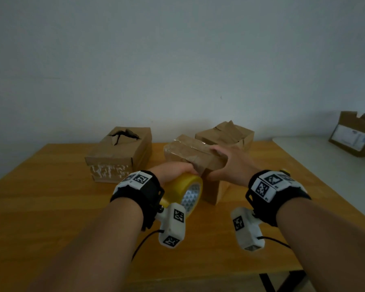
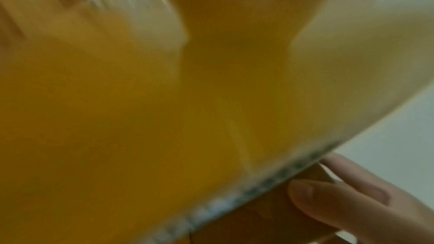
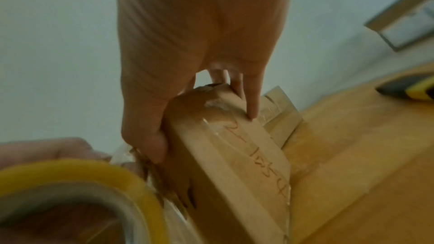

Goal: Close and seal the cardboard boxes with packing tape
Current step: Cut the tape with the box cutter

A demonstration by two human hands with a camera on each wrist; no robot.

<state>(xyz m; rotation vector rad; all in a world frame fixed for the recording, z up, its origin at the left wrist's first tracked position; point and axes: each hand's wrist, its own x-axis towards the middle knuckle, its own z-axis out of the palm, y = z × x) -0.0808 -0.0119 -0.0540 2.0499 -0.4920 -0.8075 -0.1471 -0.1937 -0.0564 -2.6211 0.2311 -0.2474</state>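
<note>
A small cardboard box [image 1: 195, 153] was held tilted above the wooden table [image 1: 51, 207] by the right hand [image 1: 230, 163], fingers curled around it. The yellow tape roll [image 1: 183, 190] was gripped in the left hand [image 1: 173, 170], right beside the box.

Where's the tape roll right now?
In the head view, the tape roll sits low centre, gripped by the left hand, against the box.

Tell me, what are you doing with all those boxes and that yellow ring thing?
A person is taping up cardboard boxes on an orange wooden table. The left hand grips a yellow roll of packing tape against the small brown cardboard box in the middle, while the right hand holds that box tilted. A torn-topped brown box and a crumpled brown box wait behind.
</note>
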